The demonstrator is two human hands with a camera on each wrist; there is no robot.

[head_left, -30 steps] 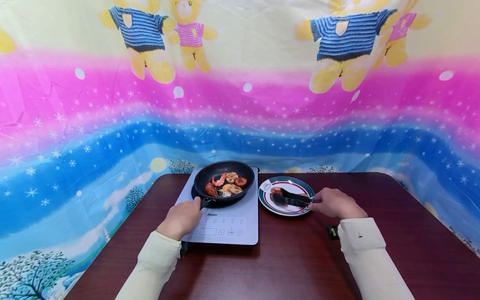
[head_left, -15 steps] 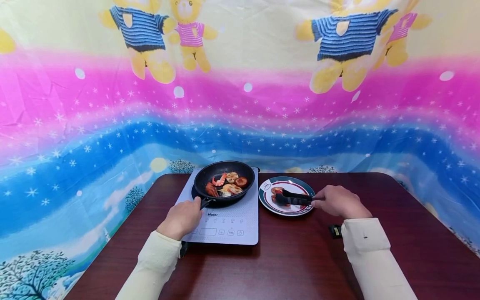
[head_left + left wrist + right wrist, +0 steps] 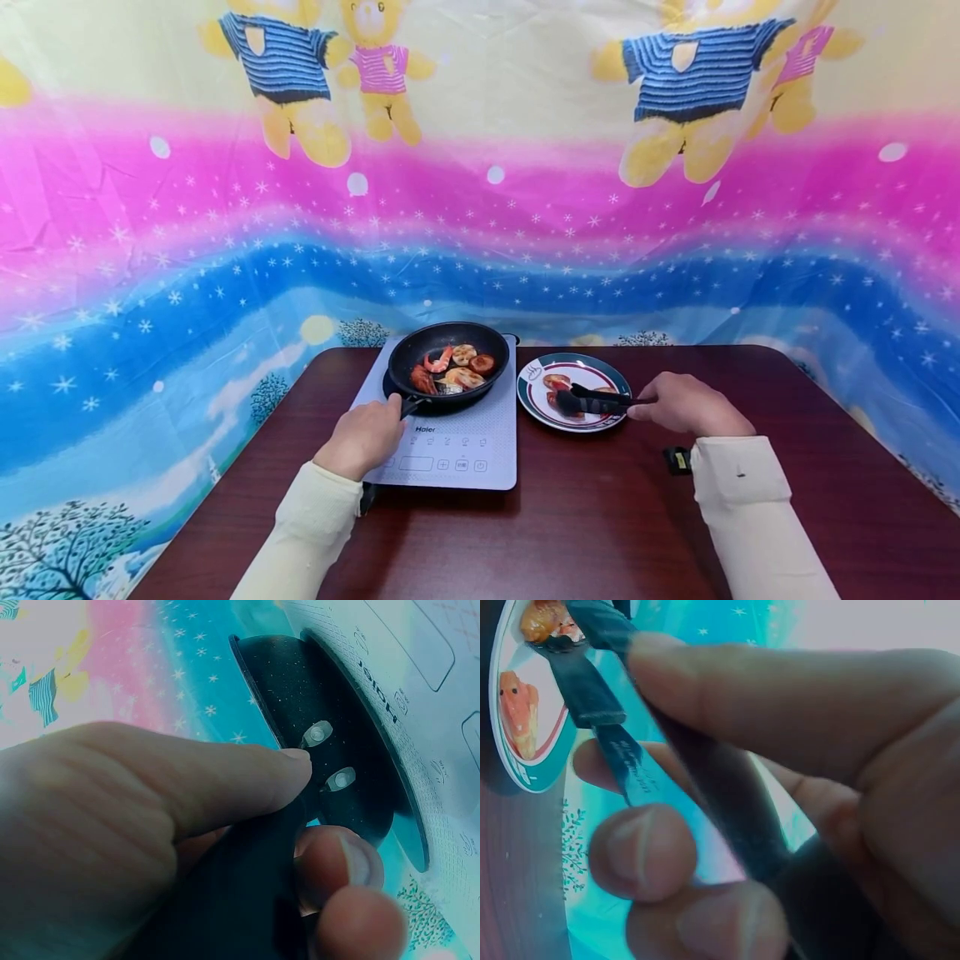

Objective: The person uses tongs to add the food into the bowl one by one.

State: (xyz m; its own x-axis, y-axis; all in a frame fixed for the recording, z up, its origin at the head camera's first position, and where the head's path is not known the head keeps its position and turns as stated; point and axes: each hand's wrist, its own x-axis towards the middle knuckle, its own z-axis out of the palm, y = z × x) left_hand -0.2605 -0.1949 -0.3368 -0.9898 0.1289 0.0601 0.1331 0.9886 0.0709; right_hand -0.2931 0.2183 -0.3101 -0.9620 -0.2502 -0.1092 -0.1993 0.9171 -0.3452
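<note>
My left hand (image 3: pixel 365 439) grips the handle (image 3: pixel 232 892) of a black frying pan (image 3: pixel 405 357) that sits on a white induction cooktop (image 3: pixel 498 425). In the pan lie a shrimp (image 3: pixel 438 361), round browned slices (image 3: pixel 482 363) and other cooked pieces. To the right, my right hand (image 3: pixel 686 406) holds black tongs (image 3: pixel 603 404) between thumb and fingers. The tong tips are low over a white plate (image 3: pixel 527 398) with a green and red rim. In the right wrist view they reach a browned piece of food (image 3: pixel 544 620); a pinkish-orange piece (image 3: pixel 519 716) lies apart on the plate.
Cooktop and plate stand side by side near the back of a dark reddish wooden table (image 3: pixel 555 533). Behind the table hangs a printed cloth (image 3: pixel 480 208) with bears and snowflakes. A small black device (image 3: pixel 677 461) shows below the right wrist.
My right hand and the tongs have shifted slightly to the right, uncovering more food at the plate's left. The left hand and the pan stay as they were.
</note>
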